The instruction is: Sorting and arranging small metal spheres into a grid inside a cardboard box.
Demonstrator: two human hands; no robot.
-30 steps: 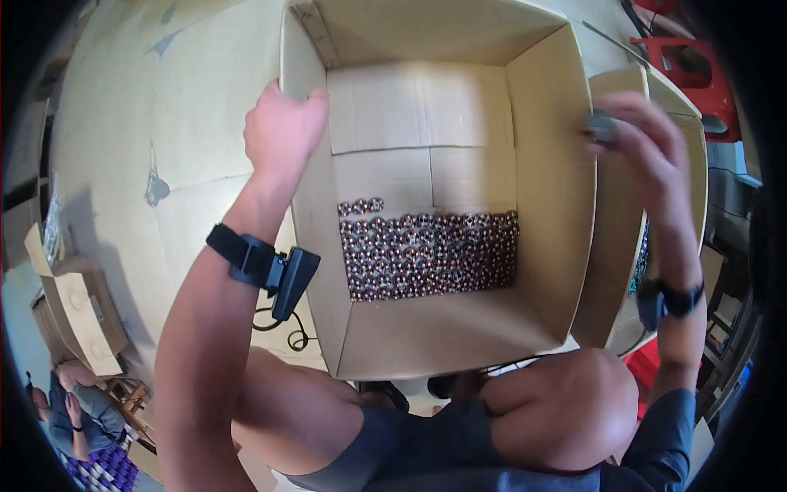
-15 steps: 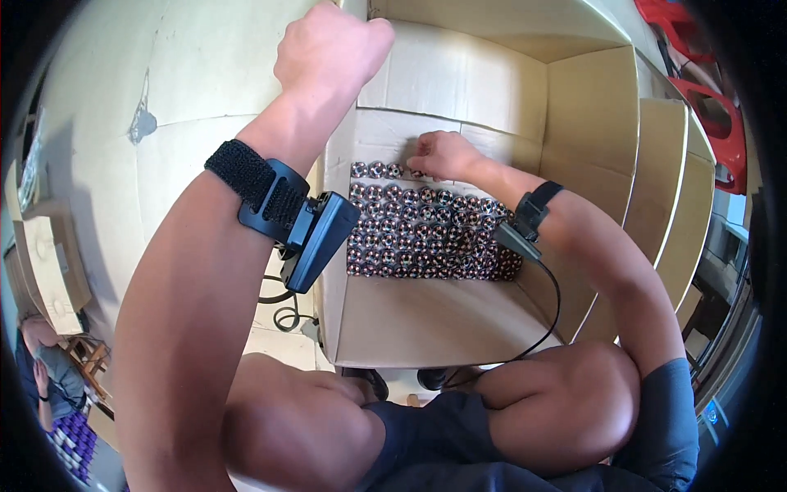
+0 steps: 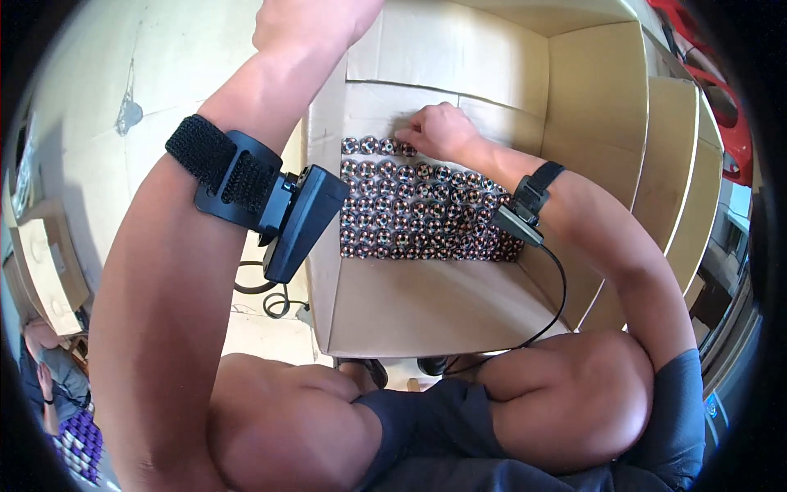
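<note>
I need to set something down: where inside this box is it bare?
Box floor lies bare beyond the right hand, up to the far wall, and from that hand to the right wall. The near part is crowded with rows of round dark pieces.

"What's the floor [image 3: 188, 61] like?"
"It's pale, with thin lines and a grey patch [image 3: 129, 115] on the left."
"Is it bright?"
"Yes, light makes the floor shine."
"Any furniture?"
"Part of a red stool [image 3: 725, 90], way over at the right edge."
</note>
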